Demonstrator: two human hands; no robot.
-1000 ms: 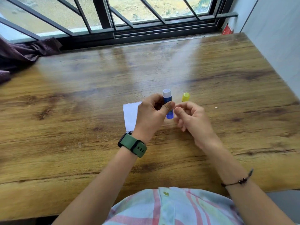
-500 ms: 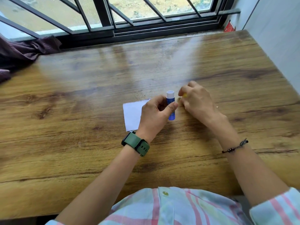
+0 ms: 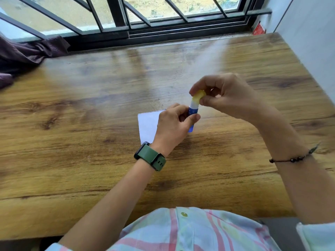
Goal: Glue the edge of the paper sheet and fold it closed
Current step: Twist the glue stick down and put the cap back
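Observation:
A blue glue stick (image 3: 192, 113) stands upright at the middle of the wooden table, gripped around its body by my left hand (image 3: 172, 126). My right hand (image 3: 224, 96) pinches the yellow cap (image 3: 198, 96) from above, and the cap sits on the top of the stick, with a white band showing below it. A small white paper sheet (image 3: 147, 124) lies flat on the table under and to the left of my left hand, which hides its right part.
The wooden table (image 3: 90, 142) runs to a barred window (image 3: 126, 15) at the back. A dark cloth (image 3: 27, 53) lies at the back left corner. A white wall (image 3: 311, 42) borders the right side. A small red object (image 3: 259, 29) sits in the back right corner.
My right hand picked the yellow cap up from the table beside the stick and brought it onto the stick's top. My left hand kept holding the stick.

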